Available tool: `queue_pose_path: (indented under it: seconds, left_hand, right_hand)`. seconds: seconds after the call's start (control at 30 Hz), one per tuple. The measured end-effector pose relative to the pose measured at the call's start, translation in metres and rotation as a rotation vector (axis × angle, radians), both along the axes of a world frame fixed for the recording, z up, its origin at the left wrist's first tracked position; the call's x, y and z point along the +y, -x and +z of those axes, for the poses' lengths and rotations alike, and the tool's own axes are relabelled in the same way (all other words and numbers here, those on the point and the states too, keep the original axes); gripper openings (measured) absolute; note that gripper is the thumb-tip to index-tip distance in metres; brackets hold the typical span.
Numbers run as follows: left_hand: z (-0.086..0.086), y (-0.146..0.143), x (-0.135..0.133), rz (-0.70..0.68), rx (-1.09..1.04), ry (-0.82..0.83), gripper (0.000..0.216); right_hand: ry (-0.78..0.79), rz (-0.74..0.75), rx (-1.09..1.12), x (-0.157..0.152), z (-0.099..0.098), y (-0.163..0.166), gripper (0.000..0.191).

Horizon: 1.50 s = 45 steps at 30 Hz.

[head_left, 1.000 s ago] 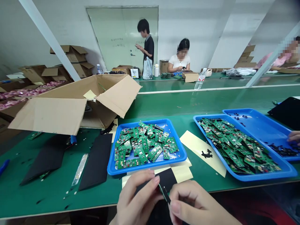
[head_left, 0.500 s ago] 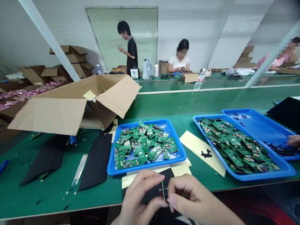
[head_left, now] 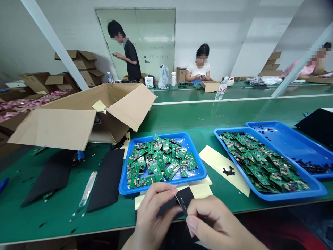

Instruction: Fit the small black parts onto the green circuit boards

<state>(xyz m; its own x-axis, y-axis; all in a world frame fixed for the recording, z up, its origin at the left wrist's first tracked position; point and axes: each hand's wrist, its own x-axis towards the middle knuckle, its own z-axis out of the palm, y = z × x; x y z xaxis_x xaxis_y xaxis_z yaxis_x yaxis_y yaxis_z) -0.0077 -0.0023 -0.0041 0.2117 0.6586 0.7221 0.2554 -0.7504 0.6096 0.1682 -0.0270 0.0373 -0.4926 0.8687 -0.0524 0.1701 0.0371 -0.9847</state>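
Observation:
My left hand (head_left: 157, 210) pinches a small circuit board (head_left: 178, 198) between thumb and fingers, seen almost edge-on. My right hand (head_left: 210, 218) has its thumb and forefinger closed on a small black part (head_left: 184, 208) that lies against the board's right side; its exact kind is hard to make out. Both hands hover over a black sheet (head_left: 187, 195) at the table's front edge. Just beyond them, a blue tray (head_left: 201, 173) holds a heap of green circuit boards (head_left: 157, 161).
To the right, another blue tray (head_left: 318, 192) of boards stands beside a blue tray (head_left: 288, 139) with small black parts. Black pieces (head_left: 229, 171) lie on cream paper (head_left: 217, 161). An open cardboard box (head_left: 59, 126) and a black folded sheet (head_left: 108, 180) are at left. People sit and stand behind.
The board has turned and tilted in my left hand, and my right fingers have shifted slightly down. A co-worker's hand has left the far right tray; the standing person has moved left.

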Motion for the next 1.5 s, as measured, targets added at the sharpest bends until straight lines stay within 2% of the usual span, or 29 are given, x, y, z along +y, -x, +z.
queue_pose_path:
  seconds: [0.13,0.27,0.4,0.57,0.67,0.73,0.8,0.93,1.03,1.17,1.33,1.5]
  left_hand:
    - [0.0,-0.001,-0.004,-0.013,-0.027,-0.022,0.024]
    - [-0.002,-0.001,-0.007,-0.078,-0.073,0.04,0.026]
    - [-0.003,0.0,-0.007,-0.149,-0.101,0.089,0.029]
    - [-0.001,0.002,-0.008,-0.228,-0.12,0.177,0.03]
    - [0.002,0.002,-0.008,-0.26,-0.136,0.237,0.033]
    - [0.004,0.002,-0.01,-0.267,-0.147,0.302,0.033]
    - [0.005,0.002,-0.012,-0.264,-0.148,0.364,0.032]
    - [0.003,0.002,-0.02,-0.176,-0.137,0.488,0.038]
    - [0.001,0.0,-0.024,-0.093,-0.144,0.485,0.031]
    - [0.002,-0.004,-0.023,-0.049,-0.147,0.441,0.031]
    - [0.005,-0.008,-0.017,-0.042,-0.136,0.386,0.039]
    - [0.008,-0.007,-0.012,0.057,-0.069,0.266,0.033]
  right_hand:
    - [-0.011,-0.076,-0.02,-0.008,0.001,0.002,0.03]
    - [0.153,-0.008,0.095,-0.004,0.006,0.002,0.031]
    - [0.287,0.049,0.2,0.004,-0.001,0.0,0.029]
    - [0.231,0.064,0.124,0.01,-0.011,-0.002,0.022]
    - [0.118,0.05,0.033,0.01,-0.007,-0.001,0.018]
    - [-0.01,0.026,-0.031,0.009,-0.003,0.0,0.017]
    - [-0.202,-0.019,-0.114,0.008,0.0,0.001,0.019]
    - [-0.709,-0.142,-0.272,0.007,-0.002,0.003,0.025]
    - [-0.91,-0.196,-0.368,0.008,-0.006,0.006,0.026]
    - [-0.992,-0.21,-0.459,0.009,-0.007,0.009,0.028]
    - [-0.992,-0.249,-0.524,0.007,-0.011,0.01,0.029]
    - [-1.048,-0.285,-0.578,0.01,-0.018,0.012,0.033]
